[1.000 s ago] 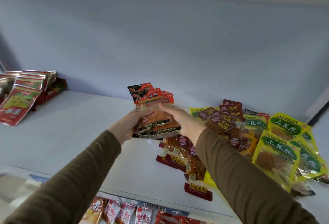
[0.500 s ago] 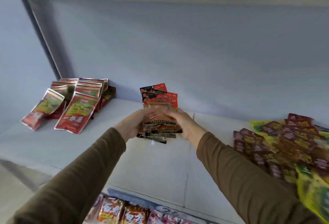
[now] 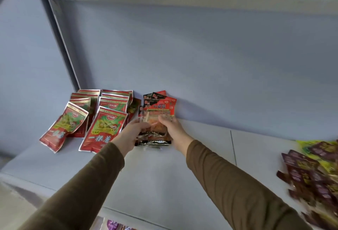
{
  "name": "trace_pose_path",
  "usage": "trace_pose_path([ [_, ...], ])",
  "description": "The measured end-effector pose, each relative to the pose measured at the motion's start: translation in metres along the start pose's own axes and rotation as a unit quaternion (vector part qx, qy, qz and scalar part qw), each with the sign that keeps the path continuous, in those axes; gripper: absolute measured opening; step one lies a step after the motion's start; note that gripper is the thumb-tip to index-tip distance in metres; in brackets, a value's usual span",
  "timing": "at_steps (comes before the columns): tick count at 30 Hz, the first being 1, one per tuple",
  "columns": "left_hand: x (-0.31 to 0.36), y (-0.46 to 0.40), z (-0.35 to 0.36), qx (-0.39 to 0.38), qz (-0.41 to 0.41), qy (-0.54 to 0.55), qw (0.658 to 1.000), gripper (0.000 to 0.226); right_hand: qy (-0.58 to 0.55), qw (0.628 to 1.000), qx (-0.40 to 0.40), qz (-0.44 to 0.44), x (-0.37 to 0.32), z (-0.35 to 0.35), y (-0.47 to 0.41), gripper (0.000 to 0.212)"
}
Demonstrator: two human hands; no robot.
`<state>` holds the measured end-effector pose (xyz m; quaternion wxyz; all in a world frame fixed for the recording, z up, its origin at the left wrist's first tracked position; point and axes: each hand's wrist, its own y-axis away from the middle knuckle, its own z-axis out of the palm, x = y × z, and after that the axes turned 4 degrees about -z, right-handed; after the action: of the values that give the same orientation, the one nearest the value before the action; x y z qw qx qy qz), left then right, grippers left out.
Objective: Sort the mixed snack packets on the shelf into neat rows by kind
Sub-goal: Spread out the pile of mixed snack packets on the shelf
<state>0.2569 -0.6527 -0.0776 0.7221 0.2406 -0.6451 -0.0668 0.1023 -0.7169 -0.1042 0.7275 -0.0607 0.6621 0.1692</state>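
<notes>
Both hands, left (image 3: 132, 132) and right (image 3: 172, 127), grip the orange stack (image 3: 158, 114) beside the sorted red rows (image 3: 102, 118). The mixed pile (image 3: 314, 171) at right remains unsorted.

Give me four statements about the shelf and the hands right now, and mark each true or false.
1. Both hands, left hand and right hand, hold the orange packet stack. True.
2. The stack is held left of the red-and-green packets. False: it is to their right.
3. The maroon packets lie at the shelf's right end. True.
4. The stack is held flat against the back wall, clear above the shelf. False: its lower end is down at the shelf.
</notes>
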Motion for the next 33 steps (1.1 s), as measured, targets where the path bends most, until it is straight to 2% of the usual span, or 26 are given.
trace_pose_path([
  [3, -0.002, -0.012, -0.006, 0.045, 0.009, 0.012, 0.999, 0.047, 0.017, 0.999, -0.012, 0.027, 0.003, 0.012, -0.017, 0.05],
  [6, -0.002, -0.018, -0.007, 0.069, 0.03, 0.011, 0.997, 0.054, 0.012, 0.999, 0.036, 0.029, 0.009, 0.019, -0.026, 0.038],
  [8, -0.001, -0.018, -0.007, 0.076, 0.046, -0.012, 0.996, 0.058, -0.008, 0.997, 0.078, 0.012, 0.015, 0.025, -0.031, 0.046],
  [11, -0.002, -0.021, -0.01, 0.057, 0.063, -0.05, 0.995, 0.059, -0.016, 0.993, 0.113, -0.007, 0.022, 0.039, -0.037, 0.057],
  [14, 0.005, -0.024, -0.014, 0.032, 0.045, -0.073, 0.996, 0.069, 0.001, 0.994, 0.108, 0.0, 0.02, 0.054, -0.045, 0.041],
  [18, 0.013, -0.031, -0.019, 0.021, 0.029, -0.12, 0.992, 0.076, 0.07, 0.99, 0.118, 0.029, 0.023, 0.062, -0.057, 0.064],
  [22, 0.007, -0.037, -0.029, 0.027, 0.05, -0.197, 0.979, 0.084, 0.019, 0.99, 0.142, -0.008, 0.024, 0.061, -0.046, 0.062],
  [25, 0.005, -0.04, -0.035, 0.037, 0.056, -0.243, 0.968, 0.099, 0.009, 0.989, 0.145, -0.018, 0.026, 0.065, -0.042, 0.059],
  [29, 0.005, -0.045, -0.041, 0.023, 0.057, -0.249, 0.967, 0.122, -0.016, 0.986, 0.161, -0.037, 0.029, 0.067, -0.04, 0.055],
  [31, 0.006, -0.044, -0.042, 0.024, 0.078, -0.271, 0.959, 0.118, -0.016, 0.985, 0.164, -0.044, 0.033, 0.065, -0.04, 0.057],
  [33, 0.008, -0.041, -0.043, 0.028, 0.121, -0.305, 0.944, 0.1, -0.007, 0.984, 0.169, -0.047, 0.034, 0.065, -0.039, 0.054],
])
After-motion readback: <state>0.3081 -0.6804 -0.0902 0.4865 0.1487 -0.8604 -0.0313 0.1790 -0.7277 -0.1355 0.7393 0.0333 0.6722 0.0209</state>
